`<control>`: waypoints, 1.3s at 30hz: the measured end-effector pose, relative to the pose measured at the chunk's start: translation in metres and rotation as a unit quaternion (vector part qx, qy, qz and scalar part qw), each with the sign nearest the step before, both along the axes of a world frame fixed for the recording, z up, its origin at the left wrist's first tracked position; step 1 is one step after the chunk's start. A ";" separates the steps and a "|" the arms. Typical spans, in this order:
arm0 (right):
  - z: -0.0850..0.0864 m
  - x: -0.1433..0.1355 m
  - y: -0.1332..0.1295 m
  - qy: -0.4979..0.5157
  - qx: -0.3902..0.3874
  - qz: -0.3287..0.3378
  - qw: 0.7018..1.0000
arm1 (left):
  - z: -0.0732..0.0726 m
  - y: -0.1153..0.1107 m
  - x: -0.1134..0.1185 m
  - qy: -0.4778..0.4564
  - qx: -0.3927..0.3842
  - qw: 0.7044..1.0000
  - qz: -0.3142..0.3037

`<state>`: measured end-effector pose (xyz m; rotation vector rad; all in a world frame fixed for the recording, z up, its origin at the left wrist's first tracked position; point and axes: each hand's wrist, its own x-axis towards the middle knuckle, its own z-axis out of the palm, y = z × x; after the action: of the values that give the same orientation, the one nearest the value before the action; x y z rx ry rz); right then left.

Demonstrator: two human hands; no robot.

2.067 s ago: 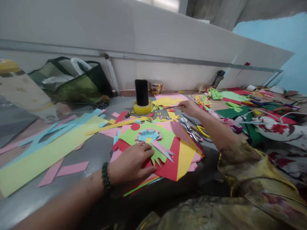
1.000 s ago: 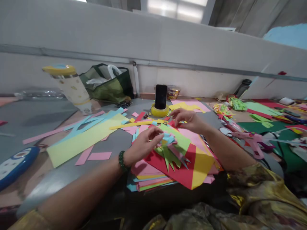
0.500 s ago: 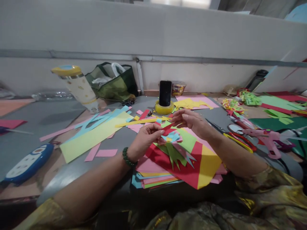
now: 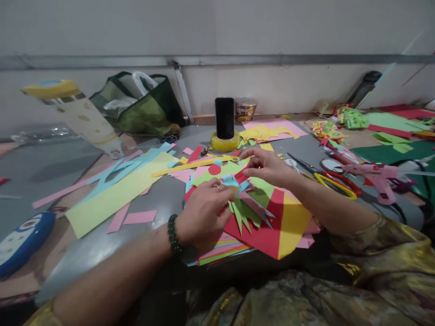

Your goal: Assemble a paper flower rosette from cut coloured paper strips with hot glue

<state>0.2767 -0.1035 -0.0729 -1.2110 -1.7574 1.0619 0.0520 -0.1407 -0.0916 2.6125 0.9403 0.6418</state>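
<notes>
A layered paper cutout (image 4: 243, 217), with pointed green strips and pink and blue pieces, lies on red and yellow paper sheets (image 4: 292, 226). My left hand (image 4: 207, 208), with a green bead bracelet at the wrist, covers its left side. The fingers are curled together, and their tips hide what they hold or press. At the upper right of the cutout, my right hand (image 4: 270, 170) pinches a small red paper strip (image 4: 240, 175) between thumb and fingers, beside light blue folded paper (image 4: 231, 180). A red paper circle (image 4: 214, 170) lies just beyond my left hand.
Scissors (image 4: 335, 185) and a pink glue gun (image 4: 382, 181) lie at right. A phone (image 4: 224, 117) stands in a yellow tape roll (image 4: 224, 142) ahead. Paper strips (image 4: 118, 194), a tumbler (image 4: 81, 117), a green bag (image 4: 139, 106) and a blue-white case (image 4: 25, 244) are at left.
My left hand has come down over the left side of the cutout. My right hand has closed in on the red strip, with its fingers drawn together. The view has shifted slightly.
</notes>
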 end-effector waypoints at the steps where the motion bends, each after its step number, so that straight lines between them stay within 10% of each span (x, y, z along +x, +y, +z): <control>1: -0.002 0.001 0.002 -0.020 -0.013 0.003 1.000 | -0.001 -0.002 0.001 0.047 0.010 0.999 -0.022; 11: -0.012 -0.008 0.004 -0.096 -0.099 -0.024 0.990 | -0.004 -0.002 0.002 0.127 0.001 0.989 -0.073; 39: -0.006 -0.019 -0.002 -0.380 0.008 -0.033 0.924 | -0.005 -0.002 0.007 0.147 0.048 0.986 -0.065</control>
<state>0.2573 -0.1058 -0.0787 -1.8139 -2.2530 0.5490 0.0586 -0.1423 -0.0967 2.8799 0.8256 0.2800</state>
